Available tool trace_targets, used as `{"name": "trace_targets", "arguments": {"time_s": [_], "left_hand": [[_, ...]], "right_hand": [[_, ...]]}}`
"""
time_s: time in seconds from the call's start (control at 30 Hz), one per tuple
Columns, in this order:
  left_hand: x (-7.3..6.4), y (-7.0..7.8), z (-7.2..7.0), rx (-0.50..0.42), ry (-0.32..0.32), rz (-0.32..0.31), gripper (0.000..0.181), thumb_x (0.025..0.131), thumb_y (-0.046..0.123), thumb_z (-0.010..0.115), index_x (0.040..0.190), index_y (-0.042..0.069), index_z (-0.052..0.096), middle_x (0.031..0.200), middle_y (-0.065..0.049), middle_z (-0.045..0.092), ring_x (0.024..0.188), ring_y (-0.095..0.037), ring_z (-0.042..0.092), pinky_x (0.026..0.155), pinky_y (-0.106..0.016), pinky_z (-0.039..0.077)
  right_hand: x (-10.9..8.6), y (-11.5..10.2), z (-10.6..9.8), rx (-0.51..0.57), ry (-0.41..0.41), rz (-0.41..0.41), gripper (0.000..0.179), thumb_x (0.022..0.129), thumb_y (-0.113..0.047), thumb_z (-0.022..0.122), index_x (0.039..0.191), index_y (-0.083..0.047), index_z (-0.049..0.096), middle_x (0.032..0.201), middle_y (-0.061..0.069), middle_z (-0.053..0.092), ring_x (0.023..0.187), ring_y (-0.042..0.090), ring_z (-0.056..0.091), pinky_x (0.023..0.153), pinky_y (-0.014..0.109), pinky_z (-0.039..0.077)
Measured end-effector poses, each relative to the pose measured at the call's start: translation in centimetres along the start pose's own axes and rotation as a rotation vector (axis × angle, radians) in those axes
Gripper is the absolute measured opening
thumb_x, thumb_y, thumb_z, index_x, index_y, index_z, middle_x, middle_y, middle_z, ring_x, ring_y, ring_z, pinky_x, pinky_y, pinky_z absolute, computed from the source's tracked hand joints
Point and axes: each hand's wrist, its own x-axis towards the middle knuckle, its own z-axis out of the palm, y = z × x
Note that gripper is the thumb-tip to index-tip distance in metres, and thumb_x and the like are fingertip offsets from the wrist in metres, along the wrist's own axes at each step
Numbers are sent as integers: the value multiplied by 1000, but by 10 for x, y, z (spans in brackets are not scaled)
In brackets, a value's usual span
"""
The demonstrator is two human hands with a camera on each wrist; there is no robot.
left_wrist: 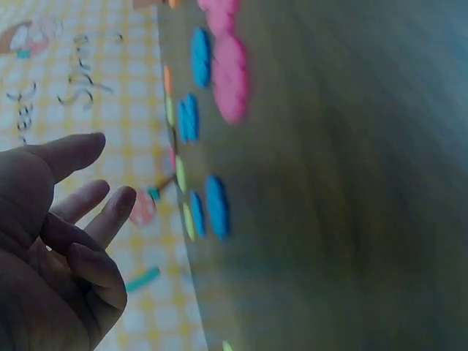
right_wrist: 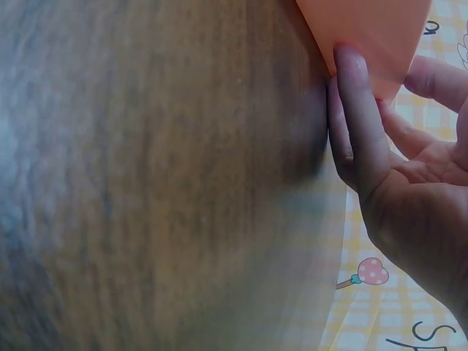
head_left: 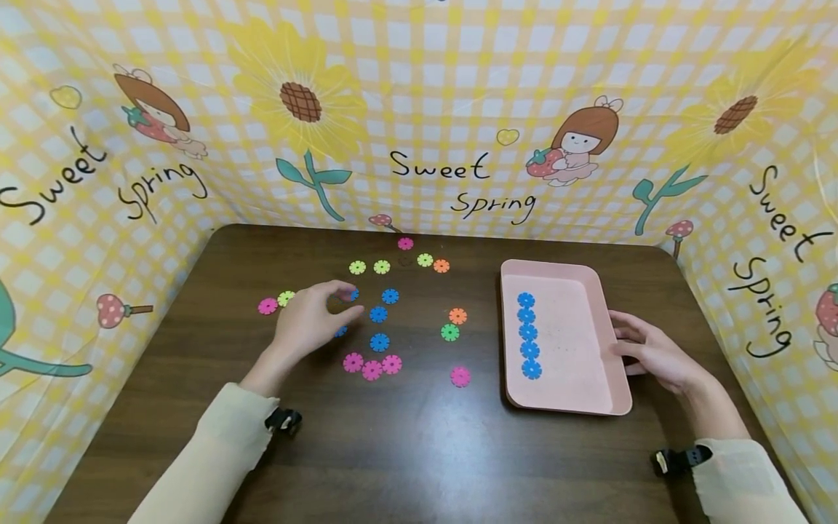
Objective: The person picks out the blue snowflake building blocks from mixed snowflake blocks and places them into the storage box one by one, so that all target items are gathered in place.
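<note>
My left hand [head_left: 310,320] hovers over the left group of discs, thumb and fingers apart with nothing between them, as the left wrist view also shows. Its fingertips are near a notched blue disc [head_left: 354,295], partly hidden behind them. Close by lie more blue discs [head_left: 378,314], with another [head_left: 340,331] partly covered by the hand. On the right, my right hand [head_left: 655,353] holds the right side of a pink tray [head_left: 589,327], the thumb at its rim. A straight column of several blue discs [head_left: 527,332] lies inside the tray, toward its left wall.
Pink discs [head_left: 372,370] lie in front of the blue ones. Yellow-green discs [head_left: 382,267] and an orange disc [head_left: 441,266] are farther back. A green disc [head_left: 449,332] lies left of the tray. Patterned cloth [head_left: 432,109] walls the brown table [head_left: 406,451] at back and sides.
</note>
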Motion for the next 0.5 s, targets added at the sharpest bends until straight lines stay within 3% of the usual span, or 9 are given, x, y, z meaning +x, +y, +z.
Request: {"name": "trace_targets", "arguments": {"time_s": [0.27,0.5], "left_hand": [[-12,-34,-6,101,-118,-55,51,88,46,82,127,13,73,108,-3,73,98,-27,67,74,-48,52],[-13,-41,-1,133,-134,-73,48,88,48,82,122,15,76,106,-2,73,98,-25,67,76,-52,53]], "right_hand": [[1,-1,-1,5,-4,-4,75,104,-7,59,162,3,14,142,39,41,100,14,67,77,46,60],[1,0,-1,4,2,-1,75,103,-7,60,162,4,14,142,39,41,100,13,67,77,46,60]]}}
